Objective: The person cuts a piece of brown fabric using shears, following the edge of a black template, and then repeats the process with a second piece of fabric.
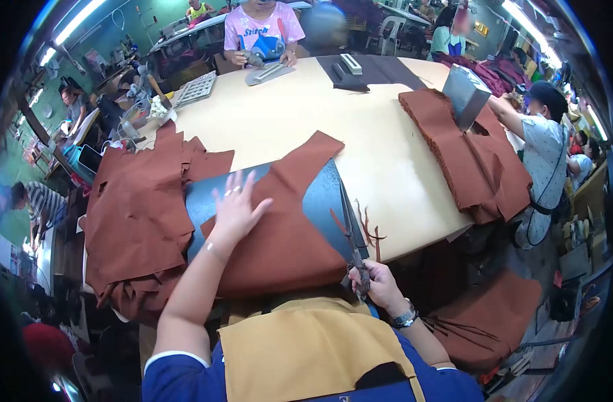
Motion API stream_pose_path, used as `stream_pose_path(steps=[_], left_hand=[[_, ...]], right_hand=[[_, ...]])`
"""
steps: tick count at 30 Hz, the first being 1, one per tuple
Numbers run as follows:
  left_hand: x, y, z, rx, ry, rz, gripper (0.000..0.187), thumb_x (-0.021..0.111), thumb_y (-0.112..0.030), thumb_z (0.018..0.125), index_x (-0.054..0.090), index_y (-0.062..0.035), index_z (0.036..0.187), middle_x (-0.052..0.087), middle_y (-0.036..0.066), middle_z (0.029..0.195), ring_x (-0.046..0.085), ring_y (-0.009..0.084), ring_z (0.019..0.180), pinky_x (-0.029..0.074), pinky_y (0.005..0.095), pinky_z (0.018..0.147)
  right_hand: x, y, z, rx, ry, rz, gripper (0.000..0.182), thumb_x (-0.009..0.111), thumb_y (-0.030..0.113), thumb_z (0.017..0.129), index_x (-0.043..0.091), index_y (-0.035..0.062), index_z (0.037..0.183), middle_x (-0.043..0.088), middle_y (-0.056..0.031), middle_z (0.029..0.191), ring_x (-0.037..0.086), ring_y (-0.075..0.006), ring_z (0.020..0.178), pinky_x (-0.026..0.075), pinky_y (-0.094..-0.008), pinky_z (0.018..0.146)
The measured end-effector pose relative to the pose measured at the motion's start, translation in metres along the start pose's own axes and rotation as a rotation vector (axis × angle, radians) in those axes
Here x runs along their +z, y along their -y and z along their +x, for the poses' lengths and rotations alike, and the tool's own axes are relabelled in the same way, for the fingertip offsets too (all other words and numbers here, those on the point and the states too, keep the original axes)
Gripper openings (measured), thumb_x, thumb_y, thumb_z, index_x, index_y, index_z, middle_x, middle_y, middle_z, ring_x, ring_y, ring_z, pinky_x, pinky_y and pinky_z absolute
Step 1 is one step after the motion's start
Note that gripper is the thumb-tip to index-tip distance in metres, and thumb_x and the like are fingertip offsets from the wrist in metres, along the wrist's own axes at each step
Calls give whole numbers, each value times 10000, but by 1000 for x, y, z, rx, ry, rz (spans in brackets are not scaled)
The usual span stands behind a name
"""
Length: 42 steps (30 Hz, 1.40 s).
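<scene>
My left hand (238, 209), a ring on one finger, lies with fingers spread over a brown cut piece of cloth or leather (280, 234). Under that piece is a dark blue-grey board (206, 194) at the table's near edge. My right hand (381, 287), with a watch at the wrist, grips a pair of scissors (360, 268) with wrapped handles. The blades point away from me along the right edge of the board. Thin brown offcut strips (372, 231) lie just right of the blades.
A pile of brown pieces (135, 214) hangs over the table's left edge. More brown material (481, 161) lies right, under a metal block (466, 97). Brown pieces (494, 321) sit low at right. One person (263, 30) works across the pale table (273, 120), another (544, 147) at right.
</scene>
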<state>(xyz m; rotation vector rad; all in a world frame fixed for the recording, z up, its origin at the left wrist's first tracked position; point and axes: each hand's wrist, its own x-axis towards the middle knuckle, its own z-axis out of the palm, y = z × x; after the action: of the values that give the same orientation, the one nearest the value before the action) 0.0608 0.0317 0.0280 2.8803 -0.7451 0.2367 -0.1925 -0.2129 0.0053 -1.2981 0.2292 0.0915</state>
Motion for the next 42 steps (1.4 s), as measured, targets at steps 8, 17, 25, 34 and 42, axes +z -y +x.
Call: stream_pose_path(steps=[8,17,25,34,42], left_hand=[[-6,42,-120,-362,12,74,687,564,-562,858,456,-115,1369,349,181,1471,301,349,1375,232,657,1042],[-9,39,-100,11,-410,-340,92,633,-130,893,594,-54,926,620,186,782,624,375,699,492,400,581],[-133,129,-13,281,-351,49,111,676,-154,845,645,-69,910,662,148,841,658,339,765,524,393,645],[-74,150,31,239,-178,262,466,697,-286,812,569,-121,1228,570,93,1280,572,264,1129,426,423,905],[4,29,20,30,-174,-33,650,551,-553,876,448,-152,1377,384,141,1467,321,333,1376,240,621,1068]], right_hand=[[9,11,44,-147,-43,72,201,627,223,933,572,50,848,570,16,700,523,-36,614,423,-198,553],[18,-2,72,-297,-138,49,216,607,241,945,581,37,879,570,22,694,528,-36,623,430,-197,563],[16,-7,78,-256,-101,40,248,618,262,936,591,30,852,581,13,701,520,-35,621,433,-202,559],[16,-7,85,-232,-90,-50,263,624,280,931,591,47,813,556,38,670,464,-26,581,391,-211,519],[32,34,93,-110,-21,-731,415,605,358,918,629,-26,763,579,-58,596,506,-115,545,430,-304,533]])
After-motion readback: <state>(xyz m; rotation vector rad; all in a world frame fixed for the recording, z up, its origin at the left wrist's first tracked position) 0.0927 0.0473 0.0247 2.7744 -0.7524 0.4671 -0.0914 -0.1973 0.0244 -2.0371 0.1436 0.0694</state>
